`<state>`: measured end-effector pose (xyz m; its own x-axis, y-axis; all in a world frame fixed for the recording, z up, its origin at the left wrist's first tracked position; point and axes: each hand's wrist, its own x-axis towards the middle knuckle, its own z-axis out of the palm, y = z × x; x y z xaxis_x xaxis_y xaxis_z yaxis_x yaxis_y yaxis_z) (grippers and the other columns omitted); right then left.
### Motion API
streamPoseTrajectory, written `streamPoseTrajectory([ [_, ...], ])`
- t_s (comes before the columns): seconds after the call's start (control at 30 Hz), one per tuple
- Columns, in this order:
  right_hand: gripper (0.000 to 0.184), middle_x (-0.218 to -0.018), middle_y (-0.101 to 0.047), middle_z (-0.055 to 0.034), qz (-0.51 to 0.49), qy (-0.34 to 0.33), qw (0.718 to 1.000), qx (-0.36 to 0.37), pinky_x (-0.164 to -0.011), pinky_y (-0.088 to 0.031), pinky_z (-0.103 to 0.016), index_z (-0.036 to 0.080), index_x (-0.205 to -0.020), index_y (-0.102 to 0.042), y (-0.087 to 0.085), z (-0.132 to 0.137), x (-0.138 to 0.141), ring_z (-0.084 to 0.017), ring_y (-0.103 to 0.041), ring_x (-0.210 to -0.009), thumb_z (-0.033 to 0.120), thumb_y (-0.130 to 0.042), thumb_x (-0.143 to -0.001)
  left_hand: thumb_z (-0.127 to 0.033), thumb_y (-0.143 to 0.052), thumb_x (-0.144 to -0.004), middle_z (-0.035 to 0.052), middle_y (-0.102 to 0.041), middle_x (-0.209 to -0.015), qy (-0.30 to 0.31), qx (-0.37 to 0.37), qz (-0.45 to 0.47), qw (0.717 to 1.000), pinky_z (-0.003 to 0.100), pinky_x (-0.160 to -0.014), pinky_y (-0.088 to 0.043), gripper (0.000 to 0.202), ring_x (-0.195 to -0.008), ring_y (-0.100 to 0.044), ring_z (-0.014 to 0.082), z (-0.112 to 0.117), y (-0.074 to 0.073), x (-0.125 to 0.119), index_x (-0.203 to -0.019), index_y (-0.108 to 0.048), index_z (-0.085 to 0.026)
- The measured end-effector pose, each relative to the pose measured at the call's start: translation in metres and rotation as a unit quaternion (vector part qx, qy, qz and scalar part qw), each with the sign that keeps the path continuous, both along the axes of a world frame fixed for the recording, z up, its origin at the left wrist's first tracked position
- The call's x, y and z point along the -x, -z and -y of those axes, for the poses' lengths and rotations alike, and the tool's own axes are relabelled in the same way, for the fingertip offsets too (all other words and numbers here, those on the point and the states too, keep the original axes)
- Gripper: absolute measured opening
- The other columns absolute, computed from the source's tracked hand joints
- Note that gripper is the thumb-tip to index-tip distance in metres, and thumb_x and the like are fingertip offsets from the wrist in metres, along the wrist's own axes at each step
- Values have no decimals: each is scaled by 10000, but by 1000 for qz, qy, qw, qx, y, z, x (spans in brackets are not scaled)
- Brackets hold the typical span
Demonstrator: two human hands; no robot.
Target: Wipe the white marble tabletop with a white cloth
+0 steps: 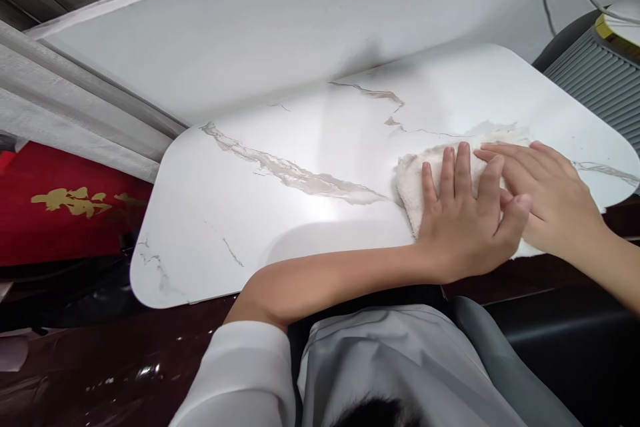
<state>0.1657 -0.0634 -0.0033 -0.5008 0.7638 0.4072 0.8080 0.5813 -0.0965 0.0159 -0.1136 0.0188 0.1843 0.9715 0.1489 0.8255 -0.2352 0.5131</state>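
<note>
A white, fluffy cloth (411,188) lies on the right part of a white marble-patterned table (280,220). My left hand (465,220) presses on it from above with its fingers stretched out and spread. Beside it on the right, my right hand (547,190) also lies flat over the cloth, its fingers extended to the left. The two hands overlap near my left thumb. Much of the cloth is hidden under both palms, and one edge hangs past the table's near side.
A pale wall (300,27) runs along the table's back edge. Grey ribbed panels (595,83) and cables stand at the far right. On the left, a red bag (65,227) with gold lettering sits below the tabletop. The floor (125,360) is dark and glossy.
</note>
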Motion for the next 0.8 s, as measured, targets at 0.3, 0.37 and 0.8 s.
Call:
streamPoseTrajectory([
  [0.3, 455, -1324, -605, -93, 5, 19, 1000, 5, -1140, -360, -534, 241, -1276, -543, 1, -20, -1, -315, -559, -1236, 352, -336, -886, -443, -278, -1025, 95, -232, -1650, 13, 32, -5, 999, 437, -1266, -181, 594, -1544, -111, 228, -23, -1, -1, -1536, -291, -140],
  [0.37, 460, -1312, -613, -96, 5, 28, 1000, 11, -1147, -348, -523, 221, -1262, -557, 0, -30, 2, -309, -556, -1236, 350, -335, -881, -430, -270, -1027, 53, -269, -1641, 8, 30, -25, 999, 414, -1268, -178, 556, -1541, -140, 202, -36, 0, 1, -1519, -333, -178],
  [0.8, 487, -1238, -642, -94, -17, 59, 997, 52, -1131, -353, -478, 195, -1255, -600, -6, -130, 29, -283, -545, -1234, 326, -350, -858, -350, -172, -1037, -87, -317, -1613, -22, 15, -41, 999, 473, -1282, 7, 502, -1549, -114, 224, -142, 15, 20, -1495, -374, -316],
])
